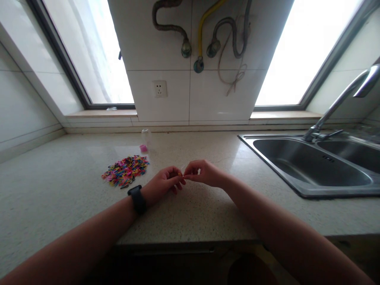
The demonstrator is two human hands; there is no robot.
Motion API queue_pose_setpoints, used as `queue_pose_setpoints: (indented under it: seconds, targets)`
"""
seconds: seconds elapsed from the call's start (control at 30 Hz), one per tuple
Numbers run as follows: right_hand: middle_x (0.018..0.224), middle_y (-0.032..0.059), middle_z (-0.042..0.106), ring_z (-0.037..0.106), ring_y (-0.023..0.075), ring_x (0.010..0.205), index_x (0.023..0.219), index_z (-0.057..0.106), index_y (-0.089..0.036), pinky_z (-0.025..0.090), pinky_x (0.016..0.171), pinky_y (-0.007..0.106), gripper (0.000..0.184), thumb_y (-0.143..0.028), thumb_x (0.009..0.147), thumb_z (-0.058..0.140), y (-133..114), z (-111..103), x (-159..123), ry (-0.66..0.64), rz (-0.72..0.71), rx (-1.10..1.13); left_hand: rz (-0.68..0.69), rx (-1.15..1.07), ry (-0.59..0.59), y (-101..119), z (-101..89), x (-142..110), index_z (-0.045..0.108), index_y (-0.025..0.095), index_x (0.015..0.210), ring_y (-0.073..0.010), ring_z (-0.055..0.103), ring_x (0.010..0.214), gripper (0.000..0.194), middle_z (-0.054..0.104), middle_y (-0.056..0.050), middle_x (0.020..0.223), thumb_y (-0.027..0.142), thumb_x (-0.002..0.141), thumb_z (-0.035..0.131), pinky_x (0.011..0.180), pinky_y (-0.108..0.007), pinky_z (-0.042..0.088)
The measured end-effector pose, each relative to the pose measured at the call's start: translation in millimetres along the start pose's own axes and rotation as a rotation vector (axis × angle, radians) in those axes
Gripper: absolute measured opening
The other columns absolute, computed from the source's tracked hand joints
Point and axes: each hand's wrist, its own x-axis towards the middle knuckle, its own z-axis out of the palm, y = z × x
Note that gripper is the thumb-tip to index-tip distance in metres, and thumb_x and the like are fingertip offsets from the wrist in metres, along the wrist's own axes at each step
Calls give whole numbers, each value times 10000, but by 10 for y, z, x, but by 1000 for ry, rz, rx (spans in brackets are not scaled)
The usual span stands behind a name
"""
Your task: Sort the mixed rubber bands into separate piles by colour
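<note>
In the head view, the tiny item pinched between the left hand (166,183) and right hand (204,173), too small to identify, could spring away if either fingertip grip slips. The pile of small colourful bands (126,170) lies on the countertop (196,217), beyond the left wrist and outward of that hand.

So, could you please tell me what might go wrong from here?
The left hand and right hand meet at the fingertips; anything pinched there is too small to make out, so it could easily slip from the grip.
The loose heap of small colourful pieces lies just beyond the watch, so a sweep of that wrist might scatter it.
The clear container behind the heap looks light and might tip if bumped.
</note>
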Motion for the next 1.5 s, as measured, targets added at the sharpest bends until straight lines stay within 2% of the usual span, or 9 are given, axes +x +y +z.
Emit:
queue_pose_setpoints:
  seconds: [0.17, 0.33, 0.57, 0.7, 1.0, 1.2, 1.33, 1.5]
  targets:
    - [679, 0, 619, 516, 108, 619, 818, 700, -169, 421, 595, 240, 187, -356, 803, 696, -45, -49, -6, 62, -13, 4, -4, -32, 9, -24, -15, 1, 540, 160, 914, -130, 622, 672, 289, 666, -47, 856, 413, 845, 661, 551, -235, 486]
    - [674, 4, 621, 509, 111, 619, 821, 697, -166, 419, 600, 251, 233, -397, 801, 689, -5, -187, -16, 160, -18, 9, -3, -51, 17, -27, -18, -9, 530, 163, 939, -129, 626, 681, 256, 672, -49, 873, 376, 860, 649, 557, -237, 493]
    - [656, -1, 596, 467, 102, 587, 836, 698, -134, 356, 549, 241, 263, -391, 795, 663, 397, -331, 2, 250, 92, 23, 3, -80, 25, -56, -32, -11, 534, 158, 952, -122, 620, 673, 231, 674, -52, 858, 355, 877, 629, 542, -218, 482]
    - [662, 3, 592, 464, 108, 598, 826, 699, -130, 353, 565, 252, 267, -391, 794, 651, 571, -383, 7, 270, 98, 6, 7, -102, 30, -59, -40, -15, 538, 161, 934, -125, 622, 668, 235, 671, -45, 852, 366, 871, 637, 536, -222, 487]
    - [688, 12, 606, 497, 117, 619, 856, 698, -146, 386, 595, 254, 265, -398, 813, 626, 585, -391, 5, 261, 120, 53, -5, -150, 45, -48, -42, -8, 549, 159, 921, -125, 622, 656, 255, 672, -47, 834, 384, 859, 652, 516, -213, 474]
    - [666, 8, 619, 490, 105, 587, 850, 716, -137, 371, 569, 237, 241, -354, 811, 619, 630, -327, 39, 254, 207, -91, 3, -152, 65, -58, -47, -12, 558, 155, 918, -122, 614, 641, 262, 663, -43, 820, 396, 864, 645, 499, -209, 470]
    - [721, 30, 673, 549, 118, 636, 845, 732, -143, 403, 605, 235, 207, -318, 810, 627, 597, -289, 38, 243, 244, -223, 21, -144, 87, -47, -37, -23, 548, 157, 897, -119, 601, 628, 252, 649, -34, 796, 394, 873, 631, 484, -206, 464]
    - [799, 54, 723, 619, 144, 712, 863, 741, -156, 439, 651, 239, 181, -296, 818, 634, 590, -246, 51, 205, 301, -275, 38, -99, 103, -33, -73, -14, 548, 157, 899, -117, 593, 634, 251, 642, -33, 794, 398, 879, 619, 487, -203, 453]
